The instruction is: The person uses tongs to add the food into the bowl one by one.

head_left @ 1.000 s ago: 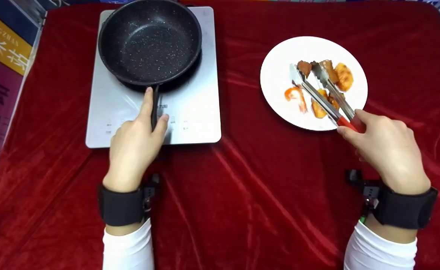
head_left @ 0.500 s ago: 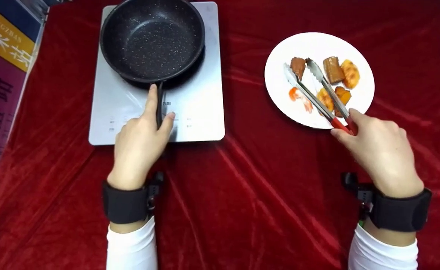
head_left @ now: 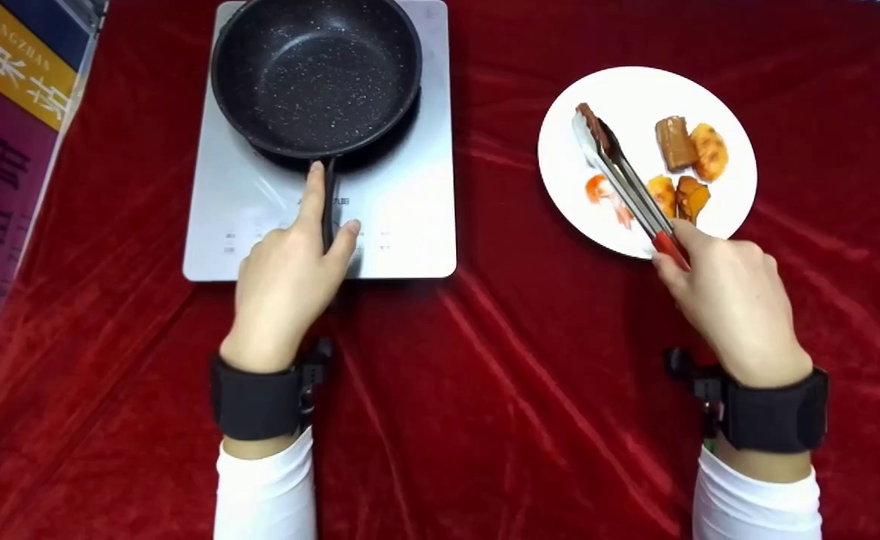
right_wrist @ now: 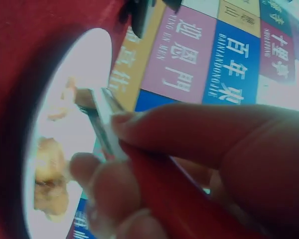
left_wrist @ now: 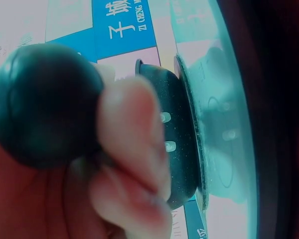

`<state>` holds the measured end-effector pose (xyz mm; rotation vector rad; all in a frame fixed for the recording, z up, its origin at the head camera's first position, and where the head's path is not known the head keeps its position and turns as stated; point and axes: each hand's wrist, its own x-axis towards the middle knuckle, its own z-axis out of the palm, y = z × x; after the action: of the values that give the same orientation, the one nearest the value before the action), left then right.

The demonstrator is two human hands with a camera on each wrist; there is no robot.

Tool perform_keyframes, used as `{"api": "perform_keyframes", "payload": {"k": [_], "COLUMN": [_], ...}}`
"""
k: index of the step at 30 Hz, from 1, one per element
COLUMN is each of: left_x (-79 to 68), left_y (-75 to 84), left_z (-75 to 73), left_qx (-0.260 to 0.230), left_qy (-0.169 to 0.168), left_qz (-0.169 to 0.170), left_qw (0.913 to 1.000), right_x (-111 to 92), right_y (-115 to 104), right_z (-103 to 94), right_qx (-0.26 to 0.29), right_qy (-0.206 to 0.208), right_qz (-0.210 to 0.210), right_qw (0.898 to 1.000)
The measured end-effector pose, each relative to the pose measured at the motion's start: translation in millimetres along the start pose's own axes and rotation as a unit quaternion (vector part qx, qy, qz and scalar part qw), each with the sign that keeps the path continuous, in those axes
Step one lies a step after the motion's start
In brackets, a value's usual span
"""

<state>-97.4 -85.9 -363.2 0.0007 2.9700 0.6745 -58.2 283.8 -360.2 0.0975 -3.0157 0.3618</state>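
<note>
My left hand [head_left: 289, 277] grips the handle of a black speckled frying pan [head_left: 319, 82], index finger stretched along it toward the pan. In the left wrist view, curled fingers wrap the rounded black handle [left_wrist: 45, 104]. With my right hand [head_left: 736, 300] I hold metal tongs [head_left: 638, 191] by their red grips, squeezed nearly together. Between the tong tips is a reddish-brown piece of food [head_left: 587, 120], close over the left part of a white plate [head_left: 627, 86]. Also on the plate are a shrimp [head_left: 599, 189], a brown chunk [head_left: 676, 142] and browned yellow slices [head_left: 710, 152].
The pan stands on a silver induction cooker [head_left: 417, 240] at the back left. A wrinkled red velvet cloth [head_left: 500, 390] covers the table. Panels with large printed characters [head_left: 4, 195] stand along the left edge.
The tongs have narrowed from spread apart to pinching the reddish-brown piece, now partly hidden between their tips. My right hand has shifted left; the left keeps its grip on the handle.
</note>
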Motion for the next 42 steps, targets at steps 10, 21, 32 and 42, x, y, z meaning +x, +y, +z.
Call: {"api": "perform_keyframes", "payload": {"k": [10,21,32,42], "left_x": [1.5,3.0,4.3,2.8], "left_y": [1.5,3.0,6.5,2.2], "left_z": [1.2,2.0,5.9,4.0], "left_qx": [0.005,0.006,0.010,0.009], "left_qy": [-0.002,0.002,0.031,0.031], "left_qz": [0.000,-0.005,0.007,0.007], "left_qw": [1.0000,1.0000,0.9994,0.9995], "right_x": [3,6,4,6], "right_y": [9,14,16,14], "right_z": [1.8,3.4,2.4,2.9], "right_qx": [0.012,0.029,0.036,0.038], "right_qy": [-0.003,-0.014,0.006,0.007], "right_qz": [-0.010,-0.011,0.004,-0.003], "right_qw": [1.000,0.999,0.999,0.999]}}
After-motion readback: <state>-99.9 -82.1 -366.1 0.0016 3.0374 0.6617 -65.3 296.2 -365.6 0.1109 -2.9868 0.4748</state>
